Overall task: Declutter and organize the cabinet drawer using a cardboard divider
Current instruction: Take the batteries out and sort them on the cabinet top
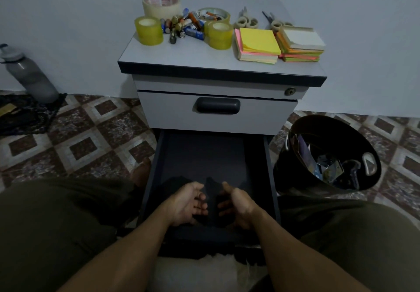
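- Both hands hover over the near part of the pulled-out drawer: my left hand and right hand face each other palm to palm, fingers loosely curled, a narrow gap between them.
- Neither hand grasps anything I can make out; the dark drawer floor shows through the gap, and the light is too dim for me to say more.
- I see nothing lying on the drawer floor; its dark side walls run back under the cabinet.
- Above the drawer, the closed upper drawer front carries a dark handle; a keyhole sits higher, toward the right.
- On the cabinet top, well above the drawer, sit the items: a wide beige tape roll at the back left, two yellow-clear tape rolls, and a heap of batteries between them.
- Further right on the top lie small masking-tape rolls, scissors, and two stacks of sticky notes.
- Right of the drawer stands a black waste bin holding scraps.
- Left of the drawer, far back against the wall, stands a grey water bottle.
- No cardboard divider shows anywhere in my view.
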### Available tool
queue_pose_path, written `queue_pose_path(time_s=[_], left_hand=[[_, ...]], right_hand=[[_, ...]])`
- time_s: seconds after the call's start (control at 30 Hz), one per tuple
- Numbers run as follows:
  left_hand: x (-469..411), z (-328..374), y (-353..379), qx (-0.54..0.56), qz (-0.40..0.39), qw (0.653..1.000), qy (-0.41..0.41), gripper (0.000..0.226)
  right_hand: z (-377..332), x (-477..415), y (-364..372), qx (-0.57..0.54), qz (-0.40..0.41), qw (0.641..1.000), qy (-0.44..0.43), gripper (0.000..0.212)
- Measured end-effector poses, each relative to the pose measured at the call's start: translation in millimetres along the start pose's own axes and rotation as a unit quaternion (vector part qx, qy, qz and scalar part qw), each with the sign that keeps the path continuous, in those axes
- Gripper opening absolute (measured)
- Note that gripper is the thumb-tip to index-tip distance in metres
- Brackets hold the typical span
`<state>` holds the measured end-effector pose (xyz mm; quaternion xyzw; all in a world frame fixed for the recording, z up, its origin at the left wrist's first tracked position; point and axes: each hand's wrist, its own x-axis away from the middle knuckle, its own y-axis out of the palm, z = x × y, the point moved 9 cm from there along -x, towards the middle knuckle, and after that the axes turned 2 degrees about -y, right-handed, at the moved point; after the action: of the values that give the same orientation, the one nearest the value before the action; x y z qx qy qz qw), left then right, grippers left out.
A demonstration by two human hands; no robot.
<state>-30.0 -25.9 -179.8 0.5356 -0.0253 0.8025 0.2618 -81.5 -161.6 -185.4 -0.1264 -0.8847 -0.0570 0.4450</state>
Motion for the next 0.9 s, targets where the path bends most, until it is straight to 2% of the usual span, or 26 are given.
queue_pose_path(time_s=[0.13, 0.37, 0.5, 0.7, 0.9], left_hand=[[-4, 4, -10, 0.040, 0.008, 0.999, 0.016, 0.033], [6, 20, -55, -0.154, 0.119, 0.981, -0.001, 0.027], [2, 11, -58, -0.166, 0.108, 0.980, -0.023, 0.032], [-8, -1, -36, -0.103, 0.074, 0.992, -0.010, 0.034], [-8, 9, -32, 0.008, 0.044, 0.998, 0.044, 0.025]], right_hand=[[3, -3, 3, -0.049, -0.015, 0.999, 0.011, 0.053], [7, -7, -1, -0.060, -0.008, 0.998, 0.019, 0.052], [7, -7, 0, -0.040, -0.003, 0.999, 0.018, 0.055], [3, -5, 6, 0.003, -0.006, 1.000, -0.001, 0.057], [3, -7, 11, -0.077, -0.023, 0.997, -0.004, 0.052]])
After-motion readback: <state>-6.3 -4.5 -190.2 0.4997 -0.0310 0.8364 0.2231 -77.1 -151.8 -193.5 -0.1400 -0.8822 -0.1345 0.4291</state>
